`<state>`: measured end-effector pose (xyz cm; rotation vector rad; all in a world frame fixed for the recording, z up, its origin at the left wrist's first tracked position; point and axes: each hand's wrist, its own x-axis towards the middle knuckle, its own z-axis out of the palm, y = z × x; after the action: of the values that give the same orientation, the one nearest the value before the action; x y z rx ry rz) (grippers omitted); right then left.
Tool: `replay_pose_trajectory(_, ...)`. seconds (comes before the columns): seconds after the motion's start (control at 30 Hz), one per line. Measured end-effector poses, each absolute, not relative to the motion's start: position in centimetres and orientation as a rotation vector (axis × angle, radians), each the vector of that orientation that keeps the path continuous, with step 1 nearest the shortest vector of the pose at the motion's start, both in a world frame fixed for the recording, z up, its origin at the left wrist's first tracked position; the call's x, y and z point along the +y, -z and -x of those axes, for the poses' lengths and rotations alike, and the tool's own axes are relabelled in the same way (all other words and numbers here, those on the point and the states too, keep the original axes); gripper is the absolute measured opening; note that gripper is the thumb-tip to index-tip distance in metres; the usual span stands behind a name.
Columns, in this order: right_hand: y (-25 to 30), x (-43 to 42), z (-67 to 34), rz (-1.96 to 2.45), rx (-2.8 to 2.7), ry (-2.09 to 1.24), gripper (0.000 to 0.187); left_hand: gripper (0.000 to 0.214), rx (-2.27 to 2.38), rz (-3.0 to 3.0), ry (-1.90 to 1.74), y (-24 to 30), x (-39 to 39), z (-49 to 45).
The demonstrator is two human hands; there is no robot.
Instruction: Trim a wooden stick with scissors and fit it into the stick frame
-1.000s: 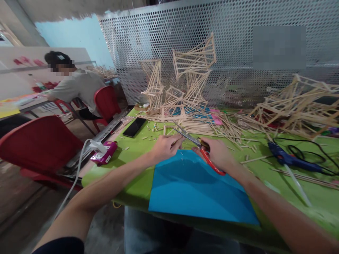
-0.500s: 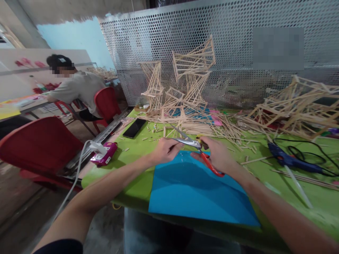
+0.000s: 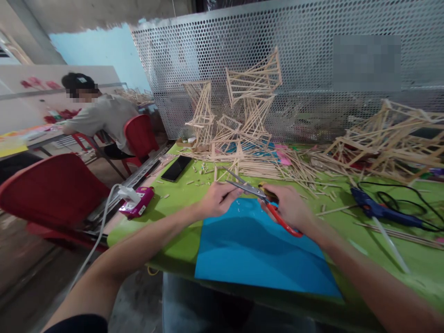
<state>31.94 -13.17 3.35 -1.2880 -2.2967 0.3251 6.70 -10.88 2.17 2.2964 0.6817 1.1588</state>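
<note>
In my right hand (image 3: 289, 203) is a pair of scissors (image 3: 255, 191) with red handles, its metal blades apart and pointing left. My left hand (image 3: 218, 199) is closed in a pinch beside the lower blade. Whatever its fingers hold is too small to make out. Below both hands a blue sheet (image 3: 263, 254) lies on the green table cover (image 3: 156, 245), with tiny pale bits on its upper part. Just beyond the blades are loose wooden sticks (image 3: 258, 169) and open frames made of sticks (image 3: 255, 85).
A phone (image 3: 176, 168) and a purple power strip (image 3: 137, 203) with a white plug lie at the left. On the right are a blue glue gun (image 3: 385, 210), its cable and another stick frame (image 3: 388, 134). A person (image 3: 104, 115) sits beyond a red chair (image 3: 55, 199).
My right hand has shifted slightly right and down with the scissors, drawing the blades back a little from my left hand. My left hand stays nearly in place.
</note>
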Motion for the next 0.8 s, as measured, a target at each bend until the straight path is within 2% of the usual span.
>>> replay_pose_trajectory(0.23, -3.6, -12.7, -32.3, 1.325, -2.312, -0.418, 0.017, 0.047, 0.649, -2.125, -1.117, -1.8, -10.9, -6.7)
replay_pose_trajectory(0.47, -3.1, -12.2, -32.4, 1.309, -2.284, -0.453, 0.025, 0.047, 0.637, -2.101, -1.106, -2.0, -10.8, -6.7)
replay_pose_trajectory(0.63, -3.1, -12.1, -32.4, 1.335, -2.297, -0.33, 0.025, 0.043, 0.667, -2.293, -1.074, -1.8, -10.1, -6.6)
replay_pose_trajectory(0.8, -2.8, -12.2, -32.3, 1.326, -2.293, -0.288, 0.028, 0.038, 0.699, -2.39, -1.191, -1.2, -10.0, -6.9)
